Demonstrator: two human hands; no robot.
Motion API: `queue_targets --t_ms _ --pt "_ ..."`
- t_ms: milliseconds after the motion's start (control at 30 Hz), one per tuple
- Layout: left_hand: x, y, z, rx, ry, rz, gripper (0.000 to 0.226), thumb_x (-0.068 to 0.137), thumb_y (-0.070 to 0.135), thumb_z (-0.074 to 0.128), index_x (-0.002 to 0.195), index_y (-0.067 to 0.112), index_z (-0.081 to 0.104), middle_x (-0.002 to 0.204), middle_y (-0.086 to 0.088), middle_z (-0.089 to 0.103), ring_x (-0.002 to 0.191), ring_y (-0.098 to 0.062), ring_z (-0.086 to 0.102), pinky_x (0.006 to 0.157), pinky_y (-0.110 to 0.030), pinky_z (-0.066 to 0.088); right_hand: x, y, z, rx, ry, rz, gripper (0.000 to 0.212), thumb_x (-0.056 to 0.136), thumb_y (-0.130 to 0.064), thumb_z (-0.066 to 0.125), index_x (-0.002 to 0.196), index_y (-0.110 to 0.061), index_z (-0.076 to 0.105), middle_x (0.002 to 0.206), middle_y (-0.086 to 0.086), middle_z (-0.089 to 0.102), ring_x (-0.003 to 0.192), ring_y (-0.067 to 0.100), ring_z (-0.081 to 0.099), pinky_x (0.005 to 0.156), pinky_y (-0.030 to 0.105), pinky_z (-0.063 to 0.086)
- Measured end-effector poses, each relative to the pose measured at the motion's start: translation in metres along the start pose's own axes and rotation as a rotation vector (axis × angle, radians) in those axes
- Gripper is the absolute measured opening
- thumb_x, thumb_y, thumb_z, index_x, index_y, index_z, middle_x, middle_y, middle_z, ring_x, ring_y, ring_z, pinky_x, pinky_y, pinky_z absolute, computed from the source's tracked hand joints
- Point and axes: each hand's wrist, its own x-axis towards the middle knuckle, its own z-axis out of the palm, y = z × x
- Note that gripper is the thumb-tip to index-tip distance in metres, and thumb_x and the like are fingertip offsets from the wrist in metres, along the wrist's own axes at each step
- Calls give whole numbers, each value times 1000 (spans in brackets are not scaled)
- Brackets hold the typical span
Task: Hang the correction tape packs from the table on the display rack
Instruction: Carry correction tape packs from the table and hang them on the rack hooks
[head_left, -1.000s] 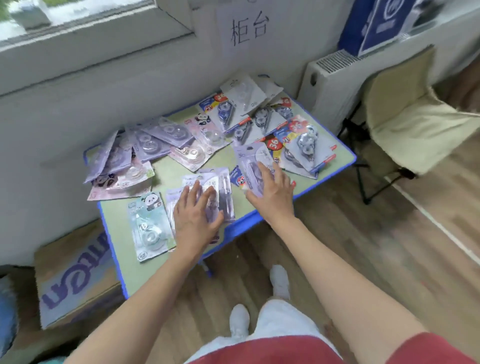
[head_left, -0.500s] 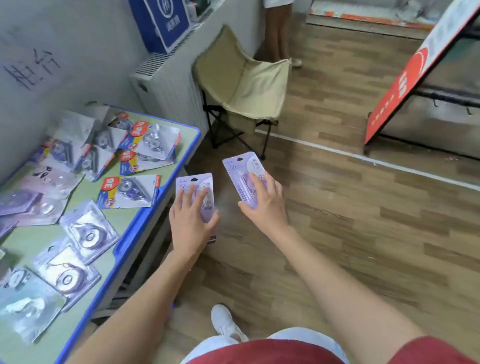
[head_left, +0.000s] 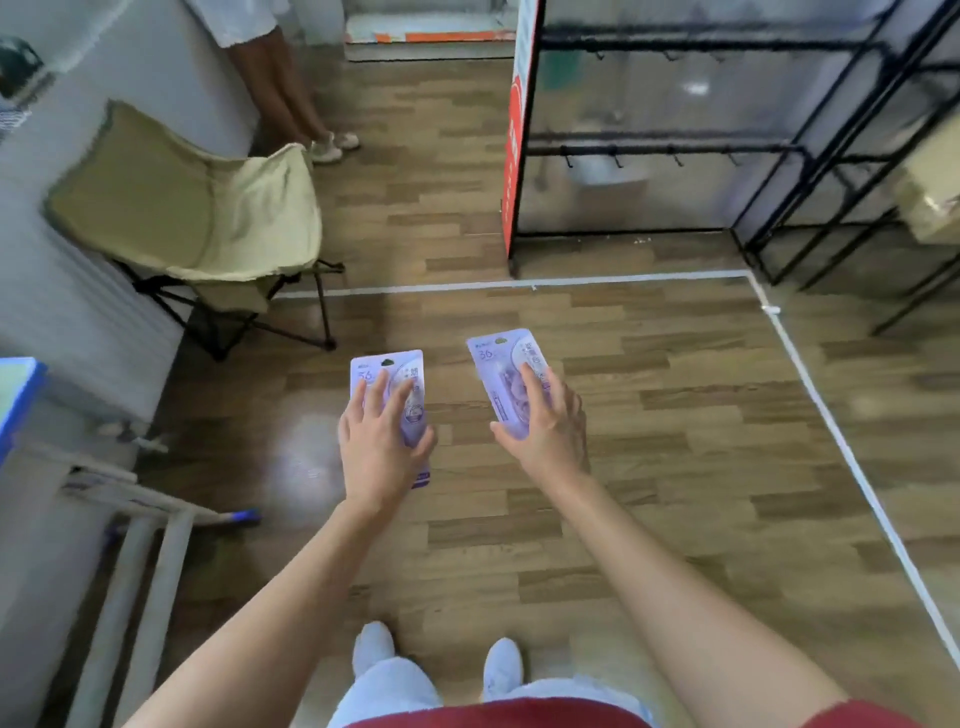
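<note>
Head camera looked down at a wooden floor (head_left: 649, 467) in my feed. The left hand (head_left: 382, 441) grasped one purple correction tape pack (head_left: 363, 371), fingers spread over its front and the thumb hooked on its right edge. The right hand (head_left: 550, 431) held a second purple pack (head_left: 493, 374) the same way, thumb at its lower left corner. Both packs were out in the air above the floor, apart from each other, printed fronts up. A "36" was legible on each; the rest of the print was too blurred to read, and the fingers hid much of each blister.

The display rack (head_left: 665, 150) stood ahead at the upper right, a black frame with hooked rails, well apart from the hands. Its right side ran out of view, and motion blur smeared the hooks. A red and white panel (head_left: 519, 130) leaned at its left edge.

Of the table (head_left: 21, 384) only a blue-rimmed corner showed at the left border, so I could not see any packs on it. A beige folding chair (head_left: 197, 208) stood near it. Another person's legs (head_left: 291, 88) showed at the top, cut off above.
</note>
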Motion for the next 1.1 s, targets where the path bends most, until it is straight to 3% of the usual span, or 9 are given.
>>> queue_targets --t_ms 233,400,567,733,967,1100 --pt "50 100 67 -36 -108 169 55 79 29 71 131 18 56 149 -5 38 141 -31 26 110 -44 23 17 93 -66 37 159 207 80 78 -30 73 146 -16 34 141 17 35 123 37 35 105 41 29" --pt "97 163 110 -51 -142 278 56 81 26 72 134 19 53 151 -4 35 142 -30 22 110 -43 21 50 142 -105 26 243 275 78 76 -30 75 143 -13 39 139 20 40 120 40 40 100 44 33" --pt "173 230 144 -86 -89 334 53 81 24 70 132 20 55 150 -4 36 142 -28 22 110 -43 20 121 194 -143 10 354 274 75 69 -32 71 137 -8 49 121 21 52 100 43 53 87 49 46" --pt "247 298 170 -129 -67 370 53 80 22 72 130 19 56 149 -7 38 141 -31 24 109 -44 22 202 225 -195 -47 367 256 78 80 -34 70 147 -20 32 140 12 37 115 35 42 98 41 34" --pt "339 385 197 -109 -4 417 55 81 24 70 133 20 54 150 -7 36 142 -30 22 110 -43 19 305 274 -262 -63 466 197 76 82 -35 68 147 -18 32 142 13 36 122 32 39 101 37 30" --pt "386 437 219 -109 42 419 55 83 26 69 135 20 52 151 -5 34 142 -29 21 111 -42 18 363 310 -301 -41 526 124 75 80 -34 71 145 -16 37 139 14 39 119 34 40 99 42 36"
